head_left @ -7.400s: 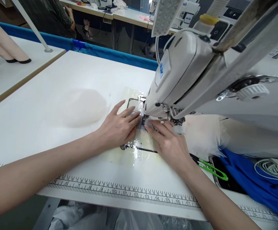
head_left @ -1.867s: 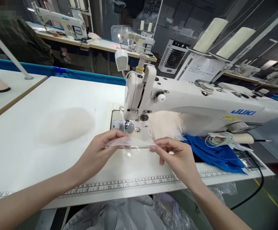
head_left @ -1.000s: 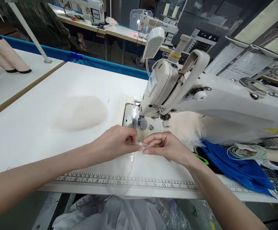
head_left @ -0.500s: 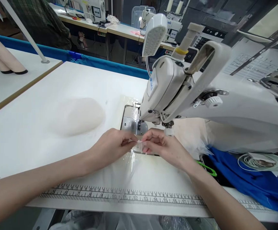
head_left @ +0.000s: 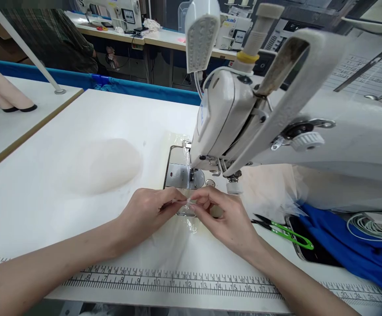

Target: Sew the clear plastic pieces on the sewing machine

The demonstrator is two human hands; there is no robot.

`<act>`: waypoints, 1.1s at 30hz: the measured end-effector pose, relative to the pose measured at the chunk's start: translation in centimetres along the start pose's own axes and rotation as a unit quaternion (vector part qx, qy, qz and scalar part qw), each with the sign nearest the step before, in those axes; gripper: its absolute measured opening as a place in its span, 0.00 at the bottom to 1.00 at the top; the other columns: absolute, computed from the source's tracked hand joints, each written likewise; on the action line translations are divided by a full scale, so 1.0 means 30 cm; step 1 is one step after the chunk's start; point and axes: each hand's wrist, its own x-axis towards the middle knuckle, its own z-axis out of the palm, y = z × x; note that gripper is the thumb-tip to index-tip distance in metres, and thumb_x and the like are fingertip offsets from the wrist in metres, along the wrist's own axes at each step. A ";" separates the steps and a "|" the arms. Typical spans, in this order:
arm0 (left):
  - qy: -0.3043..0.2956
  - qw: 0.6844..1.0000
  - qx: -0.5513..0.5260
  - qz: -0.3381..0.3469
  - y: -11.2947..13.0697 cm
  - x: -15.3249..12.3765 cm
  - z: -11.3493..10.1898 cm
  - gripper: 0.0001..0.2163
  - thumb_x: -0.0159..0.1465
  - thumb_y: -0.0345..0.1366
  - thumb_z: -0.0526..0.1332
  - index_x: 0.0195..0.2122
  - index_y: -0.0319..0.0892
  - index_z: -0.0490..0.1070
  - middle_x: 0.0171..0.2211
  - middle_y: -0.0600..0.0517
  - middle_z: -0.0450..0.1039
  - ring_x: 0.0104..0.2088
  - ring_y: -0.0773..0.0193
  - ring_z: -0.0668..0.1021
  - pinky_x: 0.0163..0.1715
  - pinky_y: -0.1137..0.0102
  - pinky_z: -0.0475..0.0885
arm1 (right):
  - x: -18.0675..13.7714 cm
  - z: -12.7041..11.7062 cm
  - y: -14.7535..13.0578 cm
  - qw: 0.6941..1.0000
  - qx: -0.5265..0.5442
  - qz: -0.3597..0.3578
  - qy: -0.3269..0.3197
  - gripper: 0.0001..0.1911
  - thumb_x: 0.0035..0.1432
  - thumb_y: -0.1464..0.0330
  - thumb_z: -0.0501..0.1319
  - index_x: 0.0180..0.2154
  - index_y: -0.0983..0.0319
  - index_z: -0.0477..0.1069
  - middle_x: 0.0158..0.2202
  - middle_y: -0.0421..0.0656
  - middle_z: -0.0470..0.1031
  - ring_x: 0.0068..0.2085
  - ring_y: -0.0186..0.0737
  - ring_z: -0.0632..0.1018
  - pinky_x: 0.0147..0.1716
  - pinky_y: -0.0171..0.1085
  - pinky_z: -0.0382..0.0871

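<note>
My left hand point(head_left: 148, 213) and my right hand point(head_left: 225, 219) meet fingertip to fingertip just in front of the needle plate point(head_left: 180, 175) of a white sewing machine point(head_left: 243, 114). Both pinch a small piece of thin, sheer pale fabric point(head_left: 188, 202) between thumb and forefinger. The piece is folded small and hard to make out. More sheer fabric trails toward me over the white table point(head_left: 46, 184), across the printed ruler point(head_left: 164, 283) along the front edge.
A soft pile of sheer fabric point(head_left: 101, 164) lies to the left. Green thread snips point(head_left: 283, 232), a phone point(head_left: 312, 252), blue cloth point(head_left: 351, 250) and white cord point(head_left: 375, 226) lie right. Another person point(head_left: 55, 39) sits beyond the blue rail. A lamp head point(head_left: 199, 33) hangs above.
A second ago my hands held the piece slightly farther from the needle plate. Now they sit closer to it, fingertips pressed tighter together. My head has leaned in toward the machine.
</note>
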 end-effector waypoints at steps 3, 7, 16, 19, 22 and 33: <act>-0.001 1.000 0.003 -0.005 0.005 -0.002 -0.003 0.06 0.69 0.35 0.56 0.35 0.42 0.70 0.19 0.61 0.71 0.17 0.77 0.70 0.17 0.82 0.63 | -0.004 0.003 0.000 1.000 -0.001 -0.007 -0.002 0.06 0.61 0.74 0.58 0.40 0.59 0.69 0.25 0.35 0.71 0.27 0.31 0.74 0.24 0.29 0.68; -0.013 1.000 -0.003 -0.022 0.009 -0.008 -0.005 0.07 0.69 0.37 0.56 0.35 0.43 0.70 0.18 0.62 0.70 0.16 0.76 0.67 0.17 0.81 0.61 | -0.006 -0.001 -0.007 1.000 -0.003 -0.008 0.000 0.07 0.60 0.75 0.58 0.40 0.59 0.69 0.26 0.35 0.72 0.27 0.31 0.74 0.24 0.29 0.68; -0.077 0.994 -0.048 -0.061 0.018 -0.009 -0.004 0.06 0.68 0.32 0.56 0.38 0.43 0.73 0.21 0.61 0.73 0.18 0.76 0.70 0.19 0.81 0.62 | -0.004 -0.005 -0.009 0.999 -0.006 -0.034 0.020 0.05 0.61 0.74 0.59 0.36 0.59 0.71 0.27 0.36 0.74 0.28 0.30 0.75 0.28 0.29 0.69; -0.045 0.998 -0.026 -0.040 0.017 -0.011 -0.004 0.05 0.67 0.32 0.57 0.37 0.42 0.72 0.20 0.61 0.73 0.17 0.76 0.71 0.17 0.81 0.61 | -0.008 0.001 -0.002 1.000 -0.005 -0.016 0.015 0.04 0.61 0.72 0.60 0.39 0.59 0.70 0.25 0.35 0.72 0.28 0.31 0.75 0.26 0.29 0.69; -0.017 1.000 0.003 0.001 0.015 -0.012 -0.003 0.06 0.69 0.33 0.56 0.39 0.43 0.72 0.22 0.60 0.76 0.18 0.74 0.73 0.19 0.80 0.65 | -0.012 0.007 0.005 1.000 -0.001 -0.003 0.003 0.06 0.61 0.72 0.59 0.41 0.58 0.69 0.25 0.35 0.71 0.28 0.32 0.75 0.26 0.30 0.69; -0.004 0.997 0.060 0.050 0.012 -0.009 -0.006 0.08 0.71 0.36 0.53 0.39 0.42 0.71 0.22 0.59 0.75 0.19 0.75 0.73 0.21 0.80 0.65 | -0.016 0.001 -0.006 0.999 -0.019 -0.044 -0.018 0.07 0.62 0.72 0.55 0.41 0.59 0.69 0.24 0.35 0.69 0.25 0.30 0.71 0.22 0.28 0.67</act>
